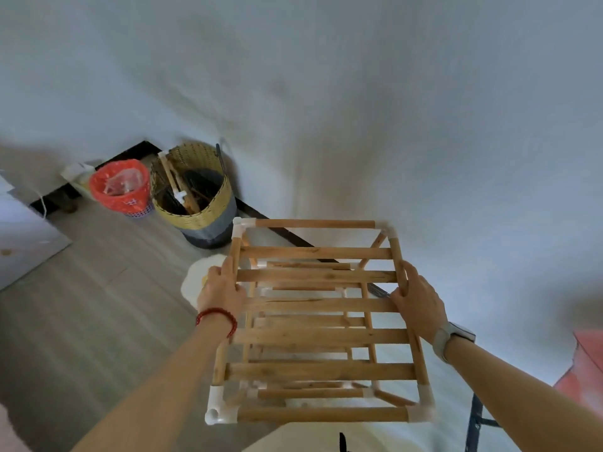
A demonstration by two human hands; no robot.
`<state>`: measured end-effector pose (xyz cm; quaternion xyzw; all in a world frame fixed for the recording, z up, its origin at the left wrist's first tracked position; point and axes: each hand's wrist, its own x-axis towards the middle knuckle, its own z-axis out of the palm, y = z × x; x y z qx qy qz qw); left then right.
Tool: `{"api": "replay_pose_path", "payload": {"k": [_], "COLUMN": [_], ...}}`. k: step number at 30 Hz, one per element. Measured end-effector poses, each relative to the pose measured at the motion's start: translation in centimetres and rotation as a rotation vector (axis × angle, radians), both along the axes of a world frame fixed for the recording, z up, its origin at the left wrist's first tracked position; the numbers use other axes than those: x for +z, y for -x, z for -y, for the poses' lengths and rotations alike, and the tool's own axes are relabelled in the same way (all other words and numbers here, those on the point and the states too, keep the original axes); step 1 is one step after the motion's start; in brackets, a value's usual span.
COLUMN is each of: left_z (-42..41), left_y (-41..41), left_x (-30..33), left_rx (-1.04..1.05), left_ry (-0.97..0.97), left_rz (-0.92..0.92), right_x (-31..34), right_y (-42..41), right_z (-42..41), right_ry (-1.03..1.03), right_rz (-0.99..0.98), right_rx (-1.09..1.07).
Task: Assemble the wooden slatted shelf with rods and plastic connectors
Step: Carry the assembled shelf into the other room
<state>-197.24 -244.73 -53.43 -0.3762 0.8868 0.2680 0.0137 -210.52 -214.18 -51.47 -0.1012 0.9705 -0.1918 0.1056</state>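
Note:
A wooden slatted shelf [321, 337] with round rods and white plastic corner connectors [219, 409] fills the middle of the view, held above the floor. A lower tier of slats shows through the top slats. My left hand [220, 288] grips the left side rod near its far half. My right hand [416, 295] grips the right side rod at about the same height. A red bead bracelet is on my left wrist and a watch on my right.
A woven basket [195, 210] holding spare rods and a connector stands by the wall. Next to it is a bin with a red bag [120, 187]. A white round thing [195, 278] lies on the wood floor. Something red [584, 370] sits at the right edge.

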Motion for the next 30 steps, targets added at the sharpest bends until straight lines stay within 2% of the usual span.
{"api": "replay_pose_path", "payload": {"k": [8, 13, 23, 28, 30], "left_z": [7.8, 11.5, 16.1, 18.9, 20.4], "left_y": [14.3, 22.8, 33.6, 37.5, 39.0], "left_x": [-3.7, -7.9, -14.4, -16.7, -17.4], "left_rx": [-0.08, -0.182, -0.336, -0.332, -0.357], "left_ry": [-0.007, -0.017, 0.043, 0.063, 0.076], "left_rz": [0.041, 0.069, 0.233, 0.213, 0.258], "right_x": [-5.1, -9.6, -16.2, -18.2, -18.8], "right_y": [10.4, 15.4, 19.7, 21.2, 21.8], "right_z": [7.3, 10.5, 15.3, 18.3, 19.6], "right_ry": [0.027, 0.032, 0.066, 0.103, 0.109], "right_rz": [0.031, 0.152, 0.226, 0.161, 0.148], "right_rx": [-0.161, -0.308, -0.497, -0.537, -0.53]}}
